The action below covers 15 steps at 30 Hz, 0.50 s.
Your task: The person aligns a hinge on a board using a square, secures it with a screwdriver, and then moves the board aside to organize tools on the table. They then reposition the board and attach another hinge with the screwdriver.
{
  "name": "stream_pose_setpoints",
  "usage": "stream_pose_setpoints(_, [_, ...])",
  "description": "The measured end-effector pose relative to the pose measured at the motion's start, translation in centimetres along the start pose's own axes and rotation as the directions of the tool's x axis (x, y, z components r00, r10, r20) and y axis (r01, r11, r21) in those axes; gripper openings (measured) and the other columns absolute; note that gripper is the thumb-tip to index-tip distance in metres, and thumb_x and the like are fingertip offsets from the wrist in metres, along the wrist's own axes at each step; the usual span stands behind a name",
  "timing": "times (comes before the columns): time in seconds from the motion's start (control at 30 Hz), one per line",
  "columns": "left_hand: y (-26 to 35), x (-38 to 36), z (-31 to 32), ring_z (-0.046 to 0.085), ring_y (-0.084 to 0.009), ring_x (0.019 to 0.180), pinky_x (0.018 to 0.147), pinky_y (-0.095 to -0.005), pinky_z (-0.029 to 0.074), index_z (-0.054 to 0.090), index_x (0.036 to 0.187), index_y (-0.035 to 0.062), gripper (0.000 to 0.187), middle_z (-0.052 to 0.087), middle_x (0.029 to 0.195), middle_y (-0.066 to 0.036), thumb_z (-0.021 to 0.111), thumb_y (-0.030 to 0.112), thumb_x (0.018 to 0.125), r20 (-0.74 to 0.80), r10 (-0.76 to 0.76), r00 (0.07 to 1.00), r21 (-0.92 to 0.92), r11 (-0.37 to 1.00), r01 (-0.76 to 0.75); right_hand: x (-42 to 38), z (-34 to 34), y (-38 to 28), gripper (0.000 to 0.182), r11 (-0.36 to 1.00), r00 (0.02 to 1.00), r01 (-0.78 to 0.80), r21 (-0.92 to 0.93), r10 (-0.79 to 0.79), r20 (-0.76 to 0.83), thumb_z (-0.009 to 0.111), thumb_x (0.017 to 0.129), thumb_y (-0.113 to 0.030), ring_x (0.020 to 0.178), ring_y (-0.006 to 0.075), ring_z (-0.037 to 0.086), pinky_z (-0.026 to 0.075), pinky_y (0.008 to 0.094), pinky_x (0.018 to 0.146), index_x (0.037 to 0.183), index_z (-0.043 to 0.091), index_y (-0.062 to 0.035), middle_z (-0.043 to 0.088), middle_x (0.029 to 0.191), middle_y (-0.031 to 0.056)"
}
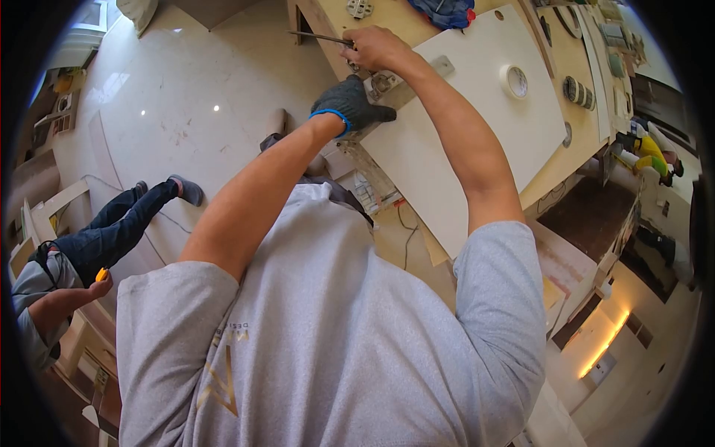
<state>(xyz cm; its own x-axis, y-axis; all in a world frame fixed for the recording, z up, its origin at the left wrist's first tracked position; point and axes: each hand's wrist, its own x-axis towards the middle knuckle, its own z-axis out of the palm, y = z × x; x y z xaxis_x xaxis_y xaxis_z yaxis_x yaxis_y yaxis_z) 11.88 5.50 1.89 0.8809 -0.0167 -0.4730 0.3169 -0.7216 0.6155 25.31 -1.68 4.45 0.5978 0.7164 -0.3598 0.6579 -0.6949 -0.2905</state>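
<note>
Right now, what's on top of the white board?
A tape roll lies on the white board; a metal piece reaches over its edge by the left hand, and a blue bag sits at another edge. The right arm hides one strip from view.

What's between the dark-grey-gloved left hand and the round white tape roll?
The bare right forearm, crossing over the flat white panel; seen in the head view.

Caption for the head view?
Gloved left hand and bare right hand gripping a slim tool at a white board's edge.
</note>
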Motion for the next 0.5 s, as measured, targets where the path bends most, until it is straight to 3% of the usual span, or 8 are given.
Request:
stream_pose_setpoints(0.03, [-0.14,0.11,0.16,0.068,-0.0375,0.11,0.095,-0.0426,0.053,0.057,0.129,-0.0097,0.106,0.068,0.12,-0.028,0.079,0.07,0.064,-0.005,0.003,1.0,0.0,1.0,-0.003,-0.08,-0.39,-0.33,0.038,1.0,0.999,-0.024,0.002,0.024,0.048,0.061,0.093,-0.037,0.107,0.0368,0.067,0.053,0.0462,0.093,0.123,0.068,-0.0157,0.072,0.112,0.0162])
stream_pose_setpoints(0.5, [-0.12,-0.37,-0.26,0.068,-0.0394,0.11,0.094,-0.0446,0.053,0.058,0.129,-0.0074,0.104,0.068,0.12,-0.027,0.078,0.071,0.064,-0.022,0.005,1.0,-0.013,1.0,-0.005,0.7,-0.69,-0.42,0.038,1.0,0.995,-0.005,-0.012,0.006,0.099,0.062,0.093,-0.038,0.103,0.0371,0.068,0.053,0.0471,0.09,0.121,0.069,-0.012,0.073,0.107,0.0174])
